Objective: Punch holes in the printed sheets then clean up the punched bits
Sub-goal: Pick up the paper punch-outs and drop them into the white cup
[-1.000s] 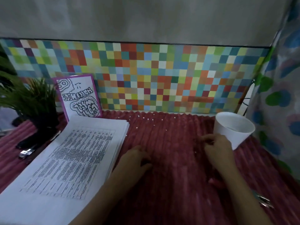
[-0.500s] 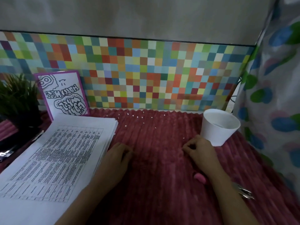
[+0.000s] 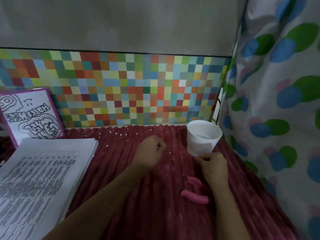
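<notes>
Hands (image 3: pixel 150 151) (image 3: pixel 213 163) curled closed on the red cloth (image 3: pixel 155 205); pinched contents too small to tell.

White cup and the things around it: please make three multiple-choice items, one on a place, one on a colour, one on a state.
1. Where is the white cup?
A. far right, near the curtain
B. on the paper stack
C. beside the drawing

2. What colour is the ribbed cloth?
A. blue
B. dark red
C. grey

3. How are the hands, left hand and right hand?
A. flat, open
B. curled, fingertips pinched
C. holding scissors

Answers: 1 A, it stands by the spotted curtain; 2 B, the cloth is dark red; 3 B, both are curled.
</notes>
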The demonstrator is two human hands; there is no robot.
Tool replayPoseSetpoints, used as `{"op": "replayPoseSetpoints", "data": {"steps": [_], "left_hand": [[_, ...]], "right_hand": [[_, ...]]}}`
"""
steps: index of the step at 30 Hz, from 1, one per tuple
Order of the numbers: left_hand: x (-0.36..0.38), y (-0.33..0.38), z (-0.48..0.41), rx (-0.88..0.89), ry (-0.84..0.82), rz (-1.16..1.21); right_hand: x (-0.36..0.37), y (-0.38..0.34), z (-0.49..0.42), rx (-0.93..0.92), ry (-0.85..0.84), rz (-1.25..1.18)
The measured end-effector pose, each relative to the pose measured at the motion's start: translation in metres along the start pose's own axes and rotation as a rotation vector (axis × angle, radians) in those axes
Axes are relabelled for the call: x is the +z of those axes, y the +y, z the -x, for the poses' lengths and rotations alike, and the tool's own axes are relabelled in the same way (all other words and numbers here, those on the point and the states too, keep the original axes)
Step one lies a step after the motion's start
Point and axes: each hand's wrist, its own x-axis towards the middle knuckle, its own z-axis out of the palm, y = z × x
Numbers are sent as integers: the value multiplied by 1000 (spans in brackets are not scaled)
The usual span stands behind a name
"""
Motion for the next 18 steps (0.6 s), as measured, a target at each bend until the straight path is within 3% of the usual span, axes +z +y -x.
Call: {"op": "replayPoseSetpoints", "data": {"steps": [4,11,14,18], "left_hand": [[26,-5,-12,-62,-20,-42],[50,-8,-26,-41,-34,-142],[59,-9,-28,30,-35,-231],[65,-16,-26,160,-100,-413]], "right_hand": [[10,2,-1,25,-64,146],[20,2,-2,13,-20,301],[21,7,-3,10,-27,265],[7,9,-3,66,6,45]]}}
